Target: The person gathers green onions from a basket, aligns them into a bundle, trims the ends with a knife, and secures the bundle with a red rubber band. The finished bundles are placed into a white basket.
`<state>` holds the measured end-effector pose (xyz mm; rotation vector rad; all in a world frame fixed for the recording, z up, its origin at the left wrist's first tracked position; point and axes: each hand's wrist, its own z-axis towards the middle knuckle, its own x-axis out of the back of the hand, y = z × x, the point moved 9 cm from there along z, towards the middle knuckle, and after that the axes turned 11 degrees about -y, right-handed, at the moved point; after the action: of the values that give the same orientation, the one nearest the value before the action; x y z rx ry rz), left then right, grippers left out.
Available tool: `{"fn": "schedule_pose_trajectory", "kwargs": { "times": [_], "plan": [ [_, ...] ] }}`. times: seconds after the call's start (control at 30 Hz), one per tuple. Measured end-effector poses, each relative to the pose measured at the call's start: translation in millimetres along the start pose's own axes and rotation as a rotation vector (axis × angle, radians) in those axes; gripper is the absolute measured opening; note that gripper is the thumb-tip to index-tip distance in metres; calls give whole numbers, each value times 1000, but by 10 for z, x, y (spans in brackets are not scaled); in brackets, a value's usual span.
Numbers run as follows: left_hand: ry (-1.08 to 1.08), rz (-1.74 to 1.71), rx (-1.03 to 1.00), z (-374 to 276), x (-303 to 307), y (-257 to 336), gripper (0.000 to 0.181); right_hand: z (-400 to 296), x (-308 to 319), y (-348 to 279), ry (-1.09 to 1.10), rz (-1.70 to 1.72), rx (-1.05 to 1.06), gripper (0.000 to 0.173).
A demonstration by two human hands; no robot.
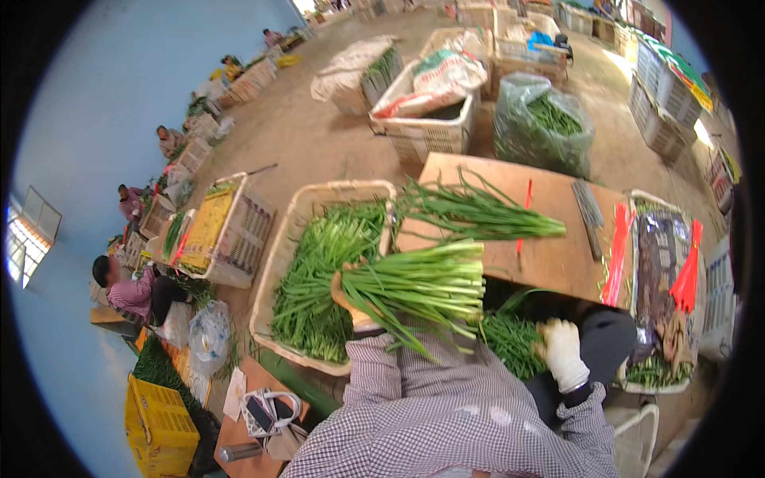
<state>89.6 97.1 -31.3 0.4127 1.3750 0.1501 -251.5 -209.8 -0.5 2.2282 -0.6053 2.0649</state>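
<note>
My left hand (354, 299), in a tan-palmed glove, is closed around a thick bunch of green leafy stalks (424, 281), their pale cut ends pointing right. The bunch hangs beside a cream plastic crate (260, 305) that holds more greens. In a white glove, my right hand (560, 352) is at a pile of loose greens (511, 343) by my lap; its fingertips are partly hidden, so its hold is unclear. A smaller bunch (508, 218) lies on the wooden board (556, 263), across a red tie (528, 194). A knife-like metal tool (587, 218) lies farther right.
Red strips (615, 257) lie at the board's right edge, beside a crate (696, 334) with a dark cover. A plastic bag of greens (544, 125) and a crate with sacks (427, 125) stand beyond. A co-worker (137, 293) sits at left; a metal flask (239, 451) lies lower left.
</note>
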Motion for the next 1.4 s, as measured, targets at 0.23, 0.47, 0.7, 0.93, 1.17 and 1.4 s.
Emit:
{"fn": "schedule_pose_trajectory", "kwargs": {
  "times": [0.23, 0.47, 0.7, 0.93, 1.17, 1.4],
  "plan": [
    [63, -13, -55, 26, -117, 38, 27, 520, 1034, -910, 326, 939, 234, 27],
    [115, -66, -31, 64, 56, 22, 28, 1018, 784, -1250, 227, 669, 349, 42],
    [106, -91, -43, 80, 35, -14, 22, 1270, -2, -1251, -47, 1867, 194, 25],
    [206, -73, 21, 18, 209, 22, 25, 856, 253, -558, 61, 2188, 363, 18],
    [206, -28, 22, -24, 214, -48, 28, 772, 469, -813, 45, 1050, 243, 28],
    [70, -76, 104, 12, 158, -41, 30, 882, 280, -941, 102, 1799, 261, 28]
  ]
}}
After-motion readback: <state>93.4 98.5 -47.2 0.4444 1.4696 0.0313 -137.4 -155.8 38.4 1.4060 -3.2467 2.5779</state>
